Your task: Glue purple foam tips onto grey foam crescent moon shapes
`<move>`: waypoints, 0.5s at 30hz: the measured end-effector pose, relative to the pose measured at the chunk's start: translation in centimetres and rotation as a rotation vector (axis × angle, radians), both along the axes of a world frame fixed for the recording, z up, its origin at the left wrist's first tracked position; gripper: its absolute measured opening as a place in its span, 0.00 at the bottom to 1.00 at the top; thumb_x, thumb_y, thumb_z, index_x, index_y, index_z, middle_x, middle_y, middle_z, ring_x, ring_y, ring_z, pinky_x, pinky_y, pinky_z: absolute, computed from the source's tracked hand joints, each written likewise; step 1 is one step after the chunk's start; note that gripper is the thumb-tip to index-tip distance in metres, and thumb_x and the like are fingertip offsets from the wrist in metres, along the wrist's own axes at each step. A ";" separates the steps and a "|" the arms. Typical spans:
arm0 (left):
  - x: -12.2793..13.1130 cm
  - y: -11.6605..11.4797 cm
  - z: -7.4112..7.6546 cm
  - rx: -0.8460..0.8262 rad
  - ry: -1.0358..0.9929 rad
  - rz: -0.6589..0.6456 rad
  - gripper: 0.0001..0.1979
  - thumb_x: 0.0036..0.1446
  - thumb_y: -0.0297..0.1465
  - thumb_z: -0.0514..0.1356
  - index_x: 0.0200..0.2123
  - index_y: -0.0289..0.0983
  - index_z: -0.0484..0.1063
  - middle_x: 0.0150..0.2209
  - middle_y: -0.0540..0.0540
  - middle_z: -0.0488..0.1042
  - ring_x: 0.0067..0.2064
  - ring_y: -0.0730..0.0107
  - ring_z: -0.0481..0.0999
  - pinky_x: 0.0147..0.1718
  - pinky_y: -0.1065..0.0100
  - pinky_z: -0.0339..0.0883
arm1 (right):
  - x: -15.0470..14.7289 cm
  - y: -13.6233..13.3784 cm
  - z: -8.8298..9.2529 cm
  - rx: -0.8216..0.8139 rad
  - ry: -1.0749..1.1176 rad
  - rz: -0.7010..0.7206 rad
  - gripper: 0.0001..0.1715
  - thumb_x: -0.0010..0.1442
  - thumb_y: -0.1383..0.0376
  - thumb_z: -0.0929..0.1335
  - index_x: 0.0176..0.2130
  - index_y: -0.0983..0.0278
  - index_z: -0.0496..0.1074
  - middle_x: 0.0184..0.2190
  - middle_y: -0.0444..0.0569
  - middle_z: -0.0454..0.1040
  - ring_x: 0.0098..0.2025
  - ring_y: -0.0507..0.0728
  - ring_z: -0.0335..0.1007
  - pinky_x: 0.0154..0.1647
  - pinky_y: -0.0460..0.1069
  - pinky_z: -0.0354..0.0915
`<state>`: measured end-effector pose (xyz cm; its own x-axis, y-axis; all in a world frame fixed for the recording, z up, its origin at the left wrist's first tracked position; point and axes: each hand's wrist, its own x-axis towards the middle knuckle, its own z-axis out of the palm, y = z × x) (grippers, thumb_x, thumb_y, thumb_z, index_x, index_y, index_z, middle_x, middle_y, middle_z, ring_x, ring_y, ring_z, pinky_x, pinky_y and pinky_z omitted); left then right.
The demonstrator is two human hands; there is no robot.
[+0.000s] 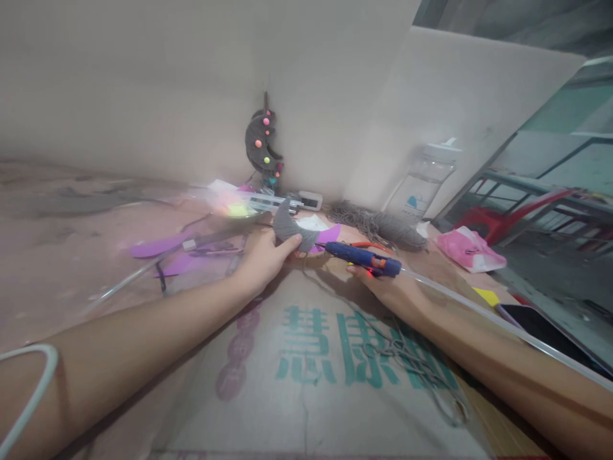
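In my left hand [268, 255] is a crescent partly wrapped in grey yarn [288, 225], gripped between thumb and fingers. Its unwrapped tip [330, 236] shows purple. My right hand [371, 281] is closed round a blue glue gun [361, 257] whose nozzle points left and meets or nearly meets the purple part; I cannot tell if they touch. A long clear glue stick [460, 294] runs out of the gun's rear. A strand of grey yarn trails from the crescent down over the printed cardboard [230, 421] below my hands.
A grey crescent with coloured balls [258, 144] stands against the wall. Grey yarn [397, 230] and a clear bottle [421, 182] lie behind my right hand. Purple pieces [163, 245] are at left, a pink packet [469, 248] and a phone [546, 329] at right.
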<state>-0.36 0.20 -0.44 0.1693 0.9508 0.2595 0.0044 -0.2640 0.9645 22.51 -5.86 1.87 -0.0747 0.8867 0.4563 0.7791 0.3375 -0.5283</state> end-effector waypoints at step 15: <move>-0.1 0.0 -0.1 0.023 0.010 -0.029 0.18 0.54 0.43 0.61 0.41 0.35 0.75 0.38 0.44 0.78 0.35 0.66 0.74 0.34 0.68 0.64 | 0.3 0.3 0.1 0.013 -0.036 -0.046 0.19 0.55 0.51 0.68 0.40 0.61 0.76 0.32 0.47 0.78 0.33 0.58 0.73 0.34 0.50 0.66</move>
<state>-0.50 0.23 -0.57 0.1993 0.9393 0.2793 0.0064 -0.2862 0.9581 22.80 -5.58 1.94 -0.0507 0.8835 0.4657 0.8121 0.3079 -0.4957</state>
